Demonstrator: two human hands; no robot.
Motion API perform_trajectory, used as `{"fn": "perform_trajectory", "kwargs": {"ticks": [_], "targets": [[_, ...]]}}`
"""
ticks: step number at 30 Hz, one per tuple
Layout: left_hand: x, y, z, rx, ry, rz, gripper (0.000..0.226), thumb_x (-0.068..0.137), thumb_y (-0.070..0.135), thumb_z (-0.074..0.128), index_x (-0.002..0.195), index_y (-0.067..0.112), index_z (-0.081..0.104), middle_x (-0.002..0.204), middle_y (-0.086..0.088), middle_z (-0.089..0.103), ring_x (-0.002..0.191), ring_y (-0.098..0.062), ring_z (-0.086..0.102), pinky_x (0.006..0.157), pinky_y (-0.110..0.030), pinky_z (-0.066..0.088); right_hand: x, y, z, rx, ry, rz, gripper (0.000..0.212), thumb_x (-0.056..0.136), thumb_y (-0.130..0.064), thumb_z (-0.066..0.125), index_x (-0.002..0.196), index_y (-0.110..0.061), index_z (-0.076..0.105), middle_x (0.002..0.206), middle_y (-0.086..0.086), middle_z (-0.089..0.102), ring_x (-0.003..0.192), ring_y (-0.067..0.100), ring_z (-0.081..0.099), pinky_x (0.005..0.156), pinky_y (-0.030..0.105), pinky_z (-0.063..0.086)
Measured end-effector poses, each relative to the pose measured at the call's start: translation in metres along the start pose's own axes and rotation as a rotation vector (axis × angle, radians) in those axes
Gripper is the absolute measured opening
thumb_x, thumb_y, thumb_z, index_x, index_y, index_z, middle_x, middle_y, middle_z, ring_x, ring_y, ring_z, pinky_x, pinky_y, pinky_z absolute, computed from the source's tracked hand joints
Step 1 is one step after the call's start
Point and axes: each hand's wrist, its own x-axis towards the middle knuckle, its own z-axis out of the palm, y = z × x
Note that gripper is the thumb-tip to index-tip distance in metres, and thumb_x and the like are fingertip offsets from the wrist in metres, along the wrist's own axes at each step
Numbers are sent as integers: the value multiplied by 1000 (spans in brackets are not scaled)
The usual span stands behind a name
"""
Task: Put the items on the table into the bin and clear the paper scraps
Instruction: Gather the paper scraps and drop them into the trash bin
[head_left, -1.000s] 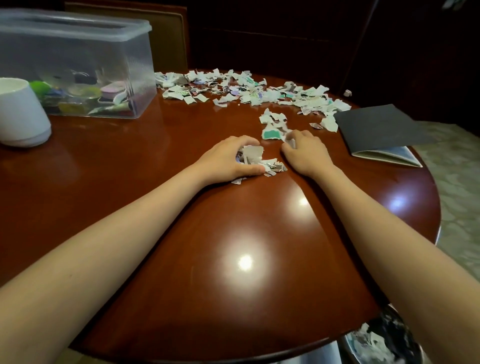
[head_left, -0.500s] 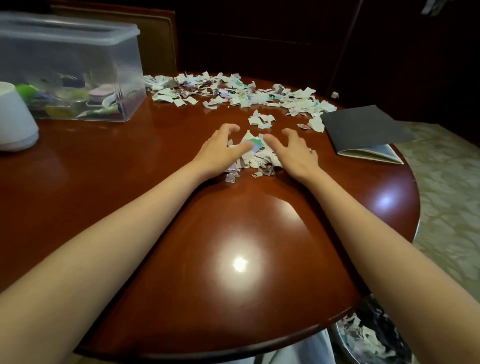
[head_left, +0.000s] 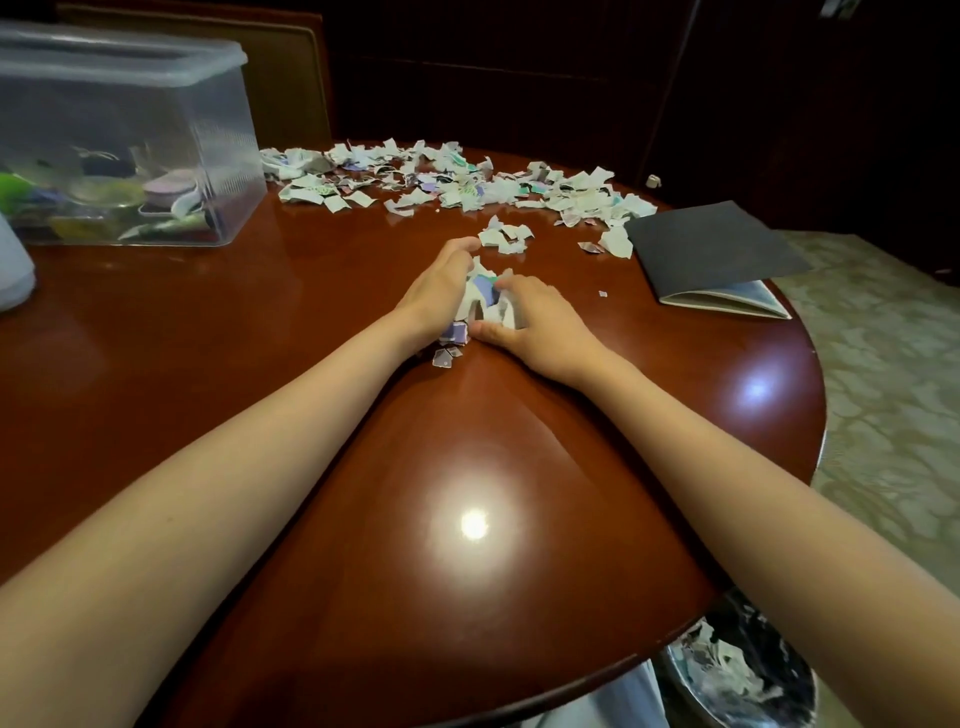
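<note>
Bare left hand (head_left: 441, 296), bare right hand (head_left: 543, 325) (forearms (head_left: 270, 457) uncovered too)

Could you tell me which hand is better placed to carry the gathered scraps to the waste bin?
The right hand: it cups the gathered scraps with the left hand, and the waste bin sits below the table edge on the right, under that forearm.

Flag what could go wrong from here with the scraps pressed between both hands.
1. The gathered scraps are only squeezed between the left hand and right hand; stray pieces lie outside the grip, so lifting may shed more.
2. The waste bin sits below the near edge of the table, so pieces could fall to the floor on the way.
3. The far scraps lie near the far rim; sweeping may push some off.
</note>
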Motion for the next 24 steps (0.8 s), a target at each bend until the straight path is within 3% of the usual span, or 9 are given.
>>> {"fn": "perform_trajectory", "kwargs": {"ticks": [4, 8, 12, 16, 18, 21, 24], "targets": [[2, 2, 4, -36, 31, 12, 43, 100, 26, 20, 140, 22, 36, 144, -6, 40, 134, -20, 35, 108, -34, 29, 0, 1, 3, 25, 25, -28, 34, 93, -34, 54, 115, -9, 54, 112, 10, 50, 107, 29, 45, 88, 32, 34], [3, 3, 4, -10, 43, 17, 41, 99, 29, 23, 132, 24, 46, 137, -5, 47, 127, -21, 42, 110, -40, 32, -1, -1, 1, 1, 28, -26, 23, 96, -24, 49, 107, -5, 55, 100, 13, 49, 97, 29, 48, 73, 30, 30], [2, 8, 9, 60, -10, 15, 43, 96, 39, 20, 124, 30, 52, 136, -3, 50, 123, -24, 47, 106, -46, 37, -4, -7, -1, -40, 74, -60, 17, 96, -23, 46, 81, -14, 47, 84, 11, 56, 76, 22, 46, 64, 28, 27], [5, 10, 12, 102, 72, -6, 45, 100, 36, 17, 130, 24, 47, 134, -5, 52, 119, -26, 49, 104, -44, 39, -6, -2, -6, 198, 303, 133, 30, 91, -19, 48, 60, -16, 45, 59, 2, 47, 54, 15, 38, 55, 30, 26], [6, 11, 13, 113, 101, -26, 46, 99, 38, 17, 133, 21, 44, 133, -6, 51, 117, -26, 51, 102, -39, 40, -5, 2, -10, 344, 410, 253, 29, 88, -18, 49, 60, -12, 50, 59, 6, 46, 53, 14, 35, 54, 29, 26], [2, 12, 15, 240, 19, 1, 49, 99, 46, 23, 139, 21, 37, 141, -4, 45, 123, -26, 47, 102, -37, 35, -1, 7, -14, 536, 516, 432, 28, 85, -19, 50, 59, -11, 53, 61, 9, 50, 61, 20, 42, 58, 29, 31], [-2, 12, 17, 495, -91, 137, 70, 88, 59, 46, 145, 23, 27, 147, -1, 39, 129, -23, 43, 108, -39, 33, 3, 14, -18, 707, 596, 587, 39, 85, -20, 50, 47, -17, 44, 52, 1, 46, 55, 17, 40, 62, 34, 31]]}}
